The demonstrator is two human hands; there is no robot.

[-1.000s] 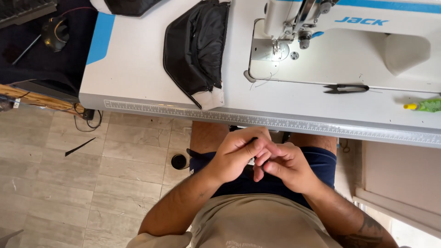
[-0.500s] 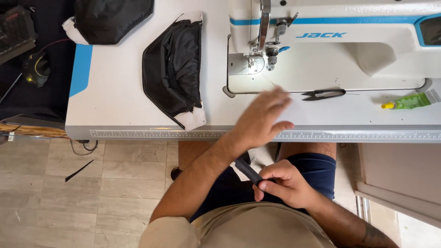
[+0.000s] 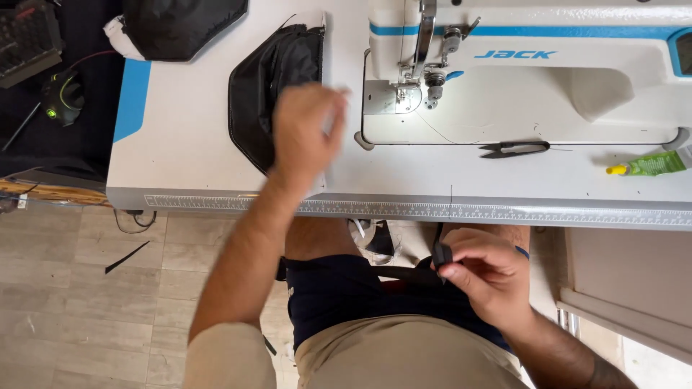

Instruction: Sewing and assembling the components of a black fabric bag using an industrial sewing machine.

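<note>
Black strap (image 3: 404,274) with a small buckle sits pinched in the right hand (image 3: 483,277), low over the lap below the table's (image 3: 504,191) front edge. It looks light and floppy, best held by the buckle. Left hand (image 3: 303,133), blurred, fingers loose, hovers over black fabric pieces (image 3: 270,79) near the sewing machine (image 3: 533,79).

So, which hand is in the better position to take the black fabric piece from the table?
Left. The left hand is blurred but already over the black fabric piece on the table. The right hand is low at the lap, pinching a small black part.
</note>
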